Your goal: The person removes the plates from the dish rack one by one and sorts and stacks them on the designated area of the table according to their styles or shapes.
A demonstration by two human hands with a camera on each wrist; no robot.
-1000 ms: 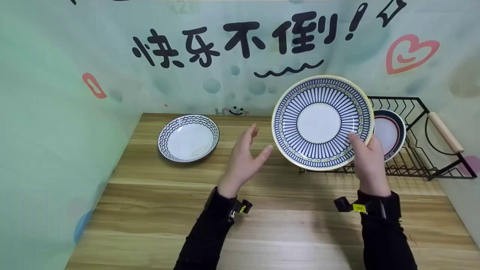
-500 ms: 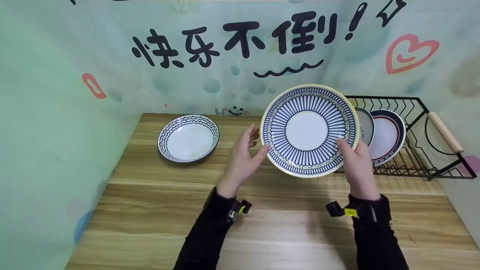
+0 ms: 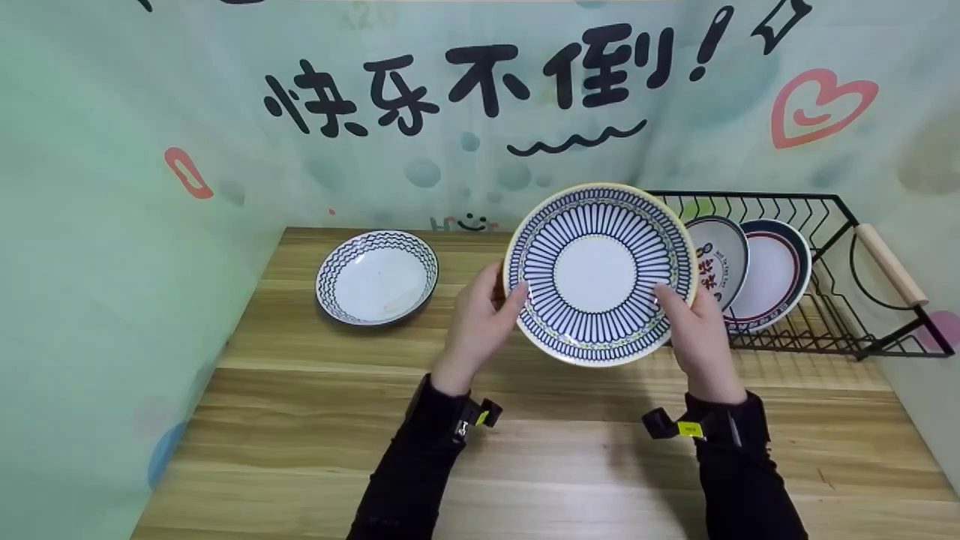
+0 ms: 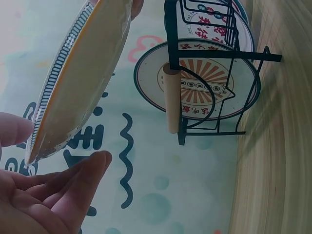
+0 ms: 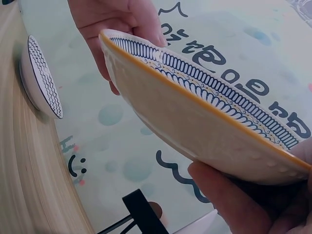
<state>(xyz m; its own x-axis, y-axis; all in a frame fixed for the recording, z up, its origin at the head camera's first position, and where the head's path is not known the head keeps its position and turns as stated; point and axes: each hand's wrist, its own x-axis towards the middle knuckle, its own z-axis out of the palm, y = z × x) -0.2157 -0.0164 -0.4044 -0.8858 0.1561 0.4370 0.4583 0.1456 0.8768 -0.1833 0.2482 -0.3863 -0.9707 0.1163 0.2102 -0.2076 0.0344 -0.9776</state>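
Note:
A blue-striped plate with a yellow rim [image 3: 600,274] is held tilted above the wooden table [image 3: 570,450], its face toward me. My right hand [image 3: 679,304] grips its lower right rim, thumb on the face and fingers under the cream underside [image 5: 195,126]. My left hand [image 3: 504,291] pinches the left rim, thumb in front and fingers behind. In the left wrist view the plate's edge [image 4: 80,78] sits between that hand's thumb and fingers [image 4: 73,185].
A zigzag-rimmed plate [image 3: 377,276] lies flat at the table's back left. A black wire rack [image 3: 825,322] with a wooden handle [image 3: 891,264] stands at the back right, holding two upright plates [image 3: 718,259] [image 3: 776,274]. A printed backdrop closes the back and sides.
The striped plate has come down and leftward, away from the rack. My left hand, open and apart before, has closed onto its left rim. The rack's plates are uncovered.

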